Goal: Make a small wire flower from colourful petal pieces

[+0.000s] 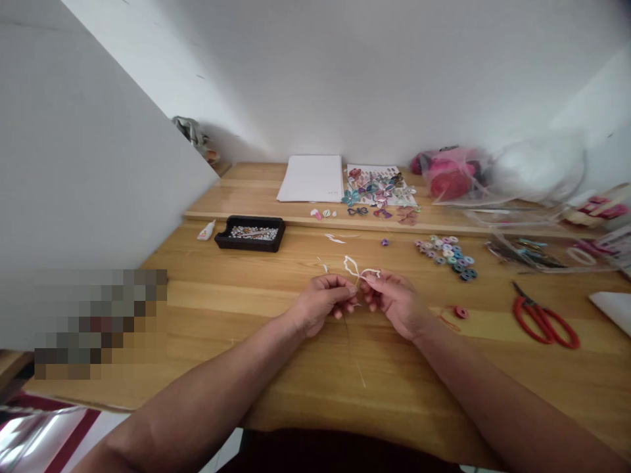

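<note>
White petal-shaped outlines [351, 265], apparently thread-wrapped wire, stand up between my two hands above the wooden table. My right hand [395, 301] is closed, with thumb and finger pinching the base of the right outline. Close beside it, my left hand [327, 295] is closed too, its thumb and index finger pinching a thin thread at the foot of the outlines. A fine dark thread [348, 332] hangs below the hands. The exact spot where the left fingertips grip is partly hidden.
Red-handled scissors [539, 322] and a red thread bobbin [461, 312] lie to the right. Beyond are several bobbins [448, 253], a black bead tray [249, 244], a glue bottle [207, 230], white paper [313, 177] and finished flowers [377, 190] on a raised shelf.
</note>
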